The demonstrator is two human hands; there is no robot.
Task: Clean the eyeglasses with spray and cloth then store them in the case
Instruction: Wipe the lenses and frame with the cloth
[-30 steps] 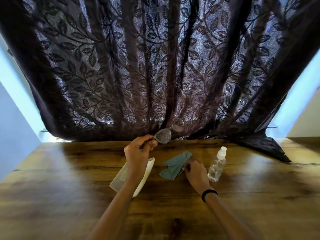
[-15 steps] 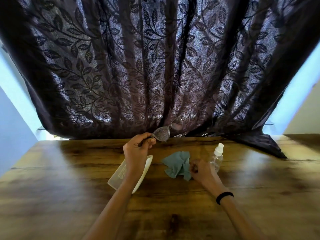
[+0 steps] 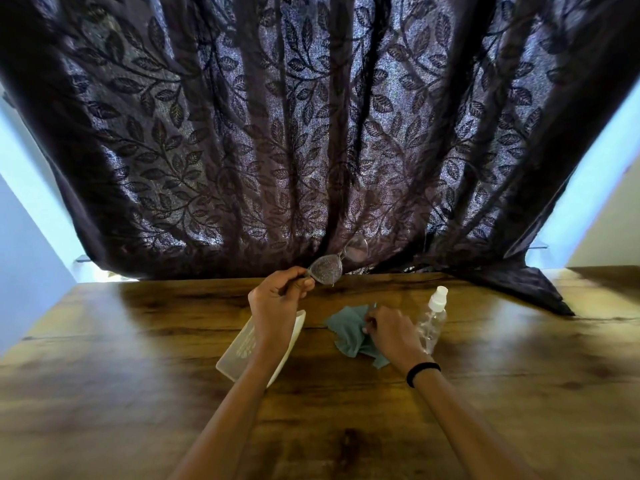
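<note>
My left hand [image 3: 275, 303] holds the eyeglasses [image 3: 334, 263] by one temple, raised above the far side of the wooden table [image 3: 138, 393]; the near lens looks speckled with droplets. My right hand [image 3: 389, 332] pinches the teal cloth [image 3: 348, 336] and lifts it off the table, its corners hanging. A clear spray bottle [image 3: 433, 322] with a white nozzle stands just right of that hand. The open white glasses case [image 3: 239, 355] lies under my left wrist, partly hidden by it.
A dark leaf-patterned curtain [image 3: 311, 133] hangs behind the table and drapes onto its far right edge [image 3: 519, 285]. Pale walls show at both sides.
My right hand has closed on the cloth and raised it from the table, moving slightly right. The left hand keeps the glasses in about the same place.
</note>
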